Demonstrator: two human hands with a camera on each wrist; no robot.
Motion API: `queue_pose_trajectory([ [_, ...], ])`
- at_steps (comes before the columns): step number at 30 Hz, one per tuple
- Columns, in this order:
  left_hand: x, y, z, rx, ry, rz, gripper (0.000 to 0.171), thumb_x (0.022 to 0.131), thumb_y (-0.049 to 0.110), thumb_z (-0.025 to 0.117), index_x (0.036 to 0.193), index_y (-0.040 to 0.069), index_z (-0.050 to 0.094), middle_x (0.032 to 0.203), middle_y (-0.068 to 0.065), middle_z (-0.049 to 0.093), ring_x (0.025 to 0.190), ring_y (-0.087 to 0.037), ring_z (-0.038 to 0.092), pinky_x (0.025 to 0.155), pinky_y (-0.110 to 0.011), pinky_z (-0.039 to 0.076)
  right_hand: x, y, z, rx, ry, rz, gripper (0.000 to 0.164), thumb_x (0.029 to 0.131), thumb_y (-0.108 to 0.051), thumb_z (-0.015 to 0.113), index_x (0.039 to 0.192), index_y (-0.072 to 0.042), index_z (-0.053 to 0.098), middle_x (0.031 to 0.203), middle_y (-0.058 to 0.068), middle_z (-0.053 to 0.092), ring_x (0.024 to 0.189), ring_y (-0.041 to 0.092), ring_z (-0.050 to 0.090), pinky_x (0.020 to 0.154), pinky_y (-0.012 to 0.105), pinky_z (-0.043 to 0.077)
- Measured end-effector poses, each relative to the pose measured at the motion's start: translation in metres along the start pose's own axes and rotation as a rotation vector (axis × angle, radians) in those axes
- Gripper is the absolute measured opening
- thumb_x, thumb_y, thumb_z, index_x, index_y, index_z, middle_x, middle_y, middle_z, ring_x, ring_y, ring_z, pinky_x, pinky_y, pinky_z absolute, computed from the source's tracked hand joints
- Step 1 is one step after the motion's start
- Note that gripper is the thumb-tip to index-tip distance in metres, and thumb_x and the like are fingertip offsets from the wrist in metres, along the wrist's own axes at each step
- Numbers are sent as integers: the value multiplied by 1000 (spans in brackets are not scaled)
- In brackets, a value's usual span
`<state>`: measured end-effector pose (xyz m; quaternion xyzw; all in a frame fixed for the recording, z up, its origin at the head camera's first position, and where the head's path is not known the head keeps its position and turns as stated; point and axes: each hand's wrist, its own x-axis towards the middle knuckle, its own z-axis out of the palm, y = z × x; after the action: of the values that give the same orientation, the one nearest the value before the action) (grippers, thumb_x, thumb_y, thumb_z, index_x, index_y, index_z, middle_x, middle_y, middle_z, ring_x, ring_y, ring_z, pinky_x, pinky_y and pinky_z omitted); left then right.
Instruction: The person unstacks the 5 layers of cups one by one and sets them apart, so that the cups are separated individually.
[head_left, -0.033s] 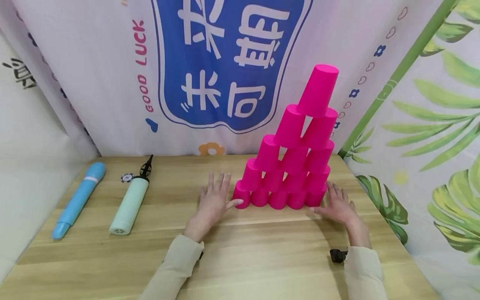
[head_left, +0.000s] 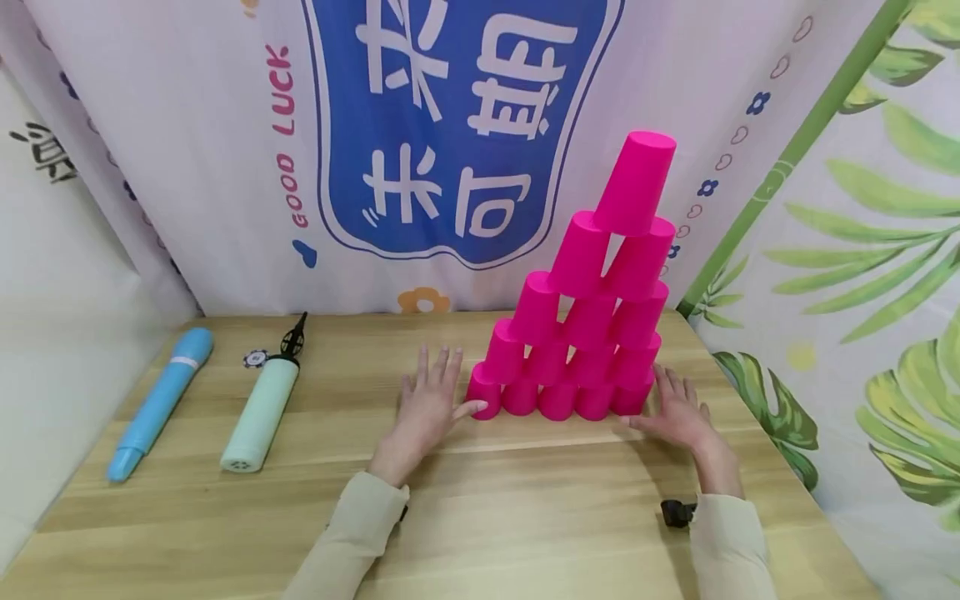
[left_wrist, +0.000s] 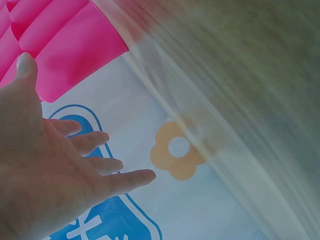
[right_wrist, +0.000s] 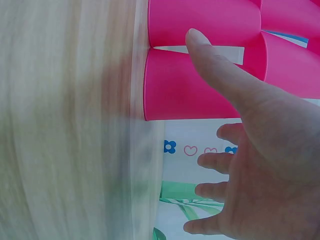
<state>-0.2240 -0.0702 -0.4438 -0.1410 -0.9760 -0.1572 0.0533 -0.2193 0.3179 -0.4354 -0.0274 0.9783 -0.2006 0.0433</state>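
Note:
Pink cups, upside down, form a tall stacked pyramid on the right half of the table, a single top cup at its peak. My left hand is at the pyramid's left foot, fingers spread, its thumb overlapping the bottom left cup. At the other foot is my right hand, fingers also apart and thumb toward the bottom right cup. In the left wrist view, the left thumb lies against the view of a pink cup. The right wrist view has the right thumb crossing in front of an end cup. Neither hand grips anything.
A blue pump-like tube and a pale green hand pump with a black nozzle lie on the left of the wooden table. A small round chip is beside the nozzle. Printed curtain hangs behind the table.

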Motion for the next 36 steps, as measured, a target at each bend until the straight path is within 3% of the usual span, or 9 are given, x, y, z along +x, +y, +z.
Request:
queue_pose_trajectory([
  [9, -3, 13, 9, -15, -5, 15, 92, 86, 62, 56, 154, 11, 19, 157, -18, 21, 143, -45, 7, 103, -69, 25, -18, 12, 2, 15, 17, 4, 112, 77, -53, 74, 151, 2, 9, 150, 33, 13, 133, 60, 9, 93, 82, 15],
  [14, 0, 17, 3, -116, 15, 44, 91, 88, 57, 58, 154, 9, 19, 157, -18, 20, 143, -46, 7, 103, -70, 24, -19, 17, -4, 97, 57, -67, 111, 77, -48, 77, 151, 2, 11, 150, 33, 20, 134, 57, 16, 96, 78, 20],
  [16, 2, 17, -12, -214, 51, 60, 89, 89, 52, 60, 154, 9, 17, 157, -18, 19, 143, -46, 5, 106, -68, 22, -15, 14, -9, 181, 69, -131, 110, 78, -42, 79, 152, 2, 10, 150, 32, 22, 135, 54, 19, 100, 74, 22],
  [18, 7, 19, -37, -319, 113, 91, 86, 90, 44, 63, 153, 6, 18, 156, -20, 21, 143, -47, 7, 108, -65, 20, -8, 10, -14, 277, 71, -189, 109, 78, -35, 80, 152, 2, 9, 150, 30, 25, 136, 51, 23, 104, 69, 23],
  [20, 14, 26, -72, -418, 176, 134, 83, 91, 39, 64, 153, 8, 18, 154, -19, 26, 139, -46, 23, 108, -61, 27, -2, 5, -18, 346, 66, -214, 107, 79, -31, 80, 152, 1, 8, 148, 28, 30, 136, 48, 27, 105, 66, 25],
  [25, 45, 69, -161, -626, 303, 300, 71, 95, 37, 60, 153, 19, 23, 151, -7, 35, 132, -27, 40, 104, -48, 41, 4, -1, -24, 400, 103, -206, 94, 83, -24, 77, 149, 6, 17, 141, 30, 40, 129, 49, 37, 103, 61, 33],
  [27, 59, 92, -187, -708, 321, 366, 68, 95, 39, 59, 152, 22, 25, 151, -2, 36, 138, -20, 34, 107, -43, 38, 4, 1, -22, 398, 129, -205, 87, 84, -19, 76, 147, 8, 23, 140, 31, 42, 126, 50, 41, 101, 60, 38],
  [31, 88, 133, -215, -790, 307, 447, 69, 93, 42, 59, 151, 24, 27, 147, 1, 42, 134, -17, 41, 104, -37, 42, 2, 6, -13, 418, 171, -227, 70, 85, -9, 72, 140, 11, 34, 133, 33, 46, 118, 52, 49, 96, 58, 43],
  [36, 111, 167, -221, -835, 221, 439, 75, 90, 38, 65, 152, 26, 25, 146, 0, 42, 131, -19, 45, 99, -38, 46, 6, 8, 0, 459, 229, -285, 56, 85, 1, 69, 133, 13, 41, 125, 35, 51, 109, 52, 56, 91, 56, 47],
])
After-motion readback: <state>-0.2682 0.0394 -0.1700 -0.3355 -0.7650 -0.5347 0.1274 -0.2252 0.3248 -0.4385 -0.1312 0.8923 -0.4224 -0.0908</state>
